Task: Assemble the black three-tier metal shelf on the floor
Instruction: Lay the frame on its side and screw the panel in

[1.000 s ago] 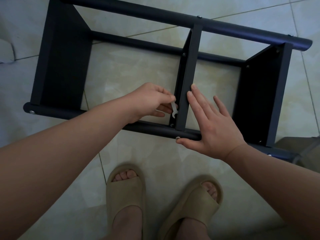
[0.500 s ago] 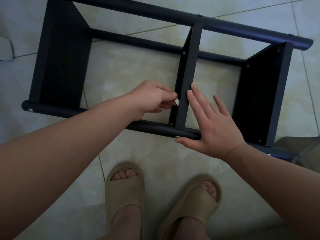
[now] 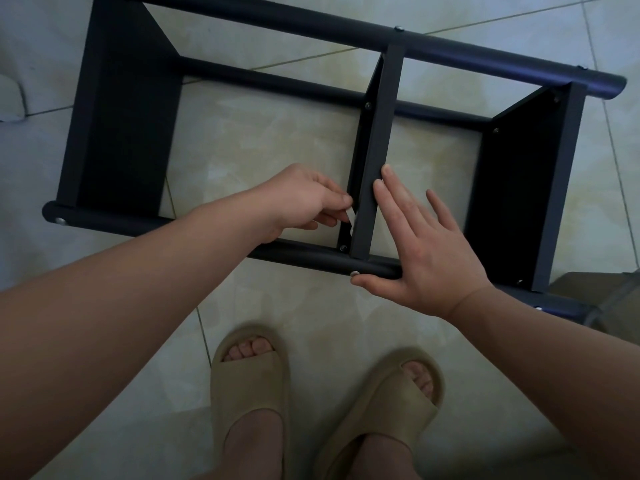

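The black metal shelf (image 3: 131, 109) lies on its side on the tiled floor, three panels joined by round tubes. My left hand (image 3: 304, 199) pinches a small white wrench (image 3: 350, 221) beside the middle panel (image 3: 377, 161), just above a bolt (image 3: 343, 248) near the near tube (image 3: 311, 256). My right hand (image 3: 426, 244) lies flat with straight fingers against the middle panel's edge, its thumb along the near tube by a silver bolt head (image 3: 355, 273).
My two feet in beige slides (image 3: 249, 386) stand close in front of the shelf. A brown box corner (image 3: 602, 299) sits at the right by the tube's end. A pale object (image 3: 10, 98) lies at the far left.
My left hand has swung the white wrench up and back down beside the middle panel. My right hand has stayed pressed on the panel and tube.
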{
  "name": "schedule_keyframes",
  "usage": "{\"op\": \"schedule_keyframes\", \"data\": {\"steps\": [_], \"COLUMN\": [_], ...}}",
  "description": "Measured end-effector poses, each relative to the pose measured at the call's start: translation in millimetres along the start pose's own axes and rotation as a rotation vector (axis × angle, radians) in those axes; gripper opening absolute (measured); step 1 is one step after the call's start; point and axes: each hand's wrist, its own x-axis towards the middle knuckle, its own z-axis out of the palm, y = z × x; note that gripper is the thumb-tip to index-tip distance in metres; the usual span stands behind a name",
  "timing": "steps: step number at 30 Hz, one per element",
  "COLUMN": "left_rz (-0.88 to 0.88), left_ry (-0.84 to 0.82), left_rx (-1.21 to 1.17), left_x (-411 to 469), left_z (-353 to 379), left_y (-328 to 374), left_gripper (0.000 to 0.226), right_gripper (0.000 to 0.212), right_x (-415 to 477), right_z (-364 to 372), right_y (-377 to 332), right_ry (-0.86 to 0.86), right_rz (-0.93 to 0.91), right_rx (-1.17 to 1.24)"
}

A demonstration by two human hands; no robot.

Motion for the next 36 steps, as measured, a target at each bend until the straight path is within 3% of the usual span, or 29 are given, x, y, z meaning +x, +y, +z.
{"op": "schedule_keyframes", "data": {"steps": [8, 20, 36], "left_rz": [0.000, 0.032, 0.078], "left_ry": [-0.014, -0.092, -0.246], "left_rx": [-0.043, 0.040, 0.194], "left_x": [0, -2, -6], "left_z": [5, 5, -16], "left_y": [1, 2, -4], "left_gripper": [0.008, 0.019, 0.014], "right_gripper": [0.109, 0.110, 0.110], "right_x": [0, 0, 0], "right_z": [0, 0, 0], "right_y": [0, 0, 0], "right_ry": [0.001, -0.006, -0.016], "right_rz": [-0.001, -0.002, -0.004], "right_rx": [-0.001, -0.001, 0.002]}}
